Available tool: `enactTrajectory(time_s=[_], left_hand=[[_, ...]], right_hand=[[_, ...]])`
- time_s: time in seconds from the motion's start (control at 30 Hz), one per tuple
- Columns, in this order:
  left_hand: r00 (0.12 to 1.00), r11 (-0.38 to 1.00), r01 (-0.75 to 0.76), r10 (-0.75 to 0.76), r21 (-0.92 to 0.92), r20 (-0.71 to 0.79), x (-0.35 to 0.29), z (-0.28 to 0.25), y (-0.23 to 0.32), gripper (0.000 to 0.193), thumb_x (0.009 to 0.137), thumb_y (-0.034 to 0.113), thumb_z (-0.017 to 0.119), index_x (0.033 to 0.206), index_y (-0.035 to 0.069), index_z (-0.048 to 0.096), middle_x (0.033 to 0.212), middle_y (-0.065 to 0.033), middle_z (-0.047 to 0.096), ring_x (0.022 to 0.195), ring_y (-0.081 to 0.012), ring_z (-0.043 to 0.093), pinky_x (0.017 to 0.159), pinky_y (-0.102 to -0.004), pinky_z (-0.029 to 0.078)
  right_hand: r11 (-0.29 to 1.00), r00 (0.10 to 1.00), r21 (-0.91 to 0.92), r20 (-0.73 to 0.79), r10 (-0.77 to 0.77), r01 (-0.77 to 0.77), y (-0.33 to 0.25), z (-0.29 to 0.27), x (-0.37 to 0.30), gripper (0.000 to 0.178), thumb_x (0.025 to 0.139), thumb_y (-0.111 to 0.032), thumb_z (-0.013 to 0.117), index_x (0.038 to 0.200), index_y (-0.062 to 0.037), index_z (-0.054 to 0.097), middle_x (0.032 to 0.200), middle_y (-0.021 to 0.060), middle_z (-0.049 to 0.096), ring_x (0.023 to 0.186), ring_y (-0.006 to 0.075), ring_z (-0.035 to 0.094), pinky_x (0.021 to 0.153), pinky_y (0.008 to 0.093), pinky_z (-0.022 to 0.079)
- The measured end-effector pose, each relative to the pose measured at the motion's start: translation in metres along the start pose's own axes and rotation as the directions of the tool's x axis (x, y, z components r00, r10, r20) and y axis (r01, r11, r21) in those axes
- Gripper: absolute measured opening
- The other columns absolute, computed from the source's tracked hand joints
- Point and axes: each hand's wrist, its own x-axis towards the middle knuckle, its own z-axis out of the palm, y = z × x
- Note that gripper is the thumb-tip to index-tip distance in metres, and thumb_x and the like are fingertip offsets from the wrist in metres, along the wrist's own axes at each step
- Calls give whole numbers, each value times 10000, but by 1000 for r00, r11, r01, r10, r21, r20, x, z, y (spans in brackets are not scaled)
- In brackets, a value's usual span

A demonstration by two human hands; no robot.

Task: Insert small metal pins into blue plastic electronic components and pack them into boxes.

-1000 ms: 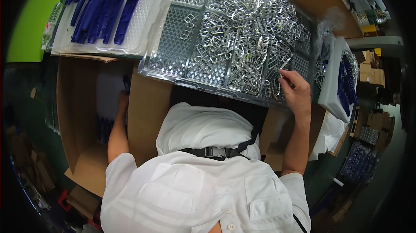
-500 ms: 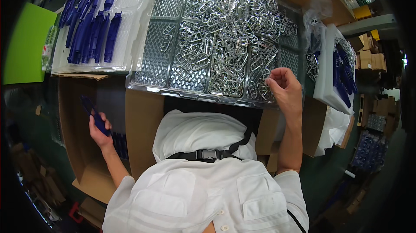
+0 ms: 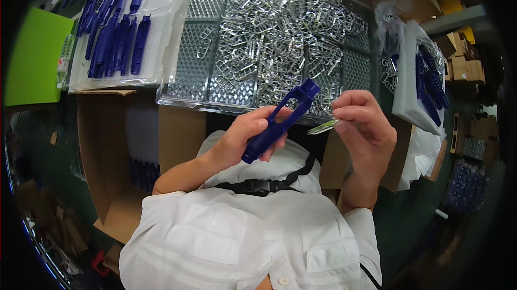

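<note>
My left hand is closed round a dark blue plastic handle shell, tilted up to the right, with a long oval opening in its side. Just right of it my right hand pinches a thin shiny metal clip between thumb and fingers. The clip's tip points at the shell, and a gap lies between them. Behind both hands, a clear compartmented plastic tray carries a heap of loose metal clips, shaped like looped frames.
On the left, a white tray bears several blue shells. Below it, an open cardboard box has blue parts inside. To the right, a white foam box contains more blue parts. A green panel stands far left.
My left hand has brought the blue shell from above the cardboard box to the middle, before my body. My right hand has drawn back from the tray's front edge with a metal clip.
</note>
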Motion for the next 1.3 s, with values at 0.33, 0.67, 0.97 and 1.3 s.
enactTrajectory(time_s=[0.33, 0.67, 0.97, 1.3], left_hand=[[997, 922, -58, 71, 383, -21, 15, 28, -11, 557, 929, -15, 483, 1483, 9, 534, 906, -51, 670, 670, -74, 617, 609, -241, 508], [993, 870, -109, 122, 481, 4, 16, 24, -14, 531, 924, -8, 486, 1451, 2, 554, 874, -44, 681, 639, -75, 623, 579, -250, 518], [989, 797, -107, 147, 594, -19, 19, 22, -15, 470, 934, 23, 539, 1402, -2, 577, 789, -23, 675, 604, -84, 633, 559, -258, 534], [952, 658, -155, 299, 737, -67, 27, 26, -14, 182, 987, 146, 652, 1056, -19, 685, 680, -98, 637, 527, -199, 592, 530, -362, 467]], right_hand=[[916, 997, -400, -68, -46, 15, 2, 19, -17, 234, 770, 100, 825, 956, -25, 757, 1237, 169, 685, 1075, 259, 677, 860, 317, 511], [880, 998, -470, 3, -66, 60, 15, 21, -16, 168, 790, 46, 823, 929, -6, 743, 1427, 231, 619, 1238, 331, 642, 946, 389, 502], [820, 993, -561, 76, -87, 115, 25, 25, -16, 203, 792, 41, 831, 928, 0, 686, 1323, 223, 646, 1191, 372, 655, 885, 421, 576], [822, 1000, -570, 4, -16, 15, 35, 25, -13, 505, 784, -6, 849, 1222, 5, 596, 1145, 185, 675, 1023, 383, 696, 870, 424, 572]])
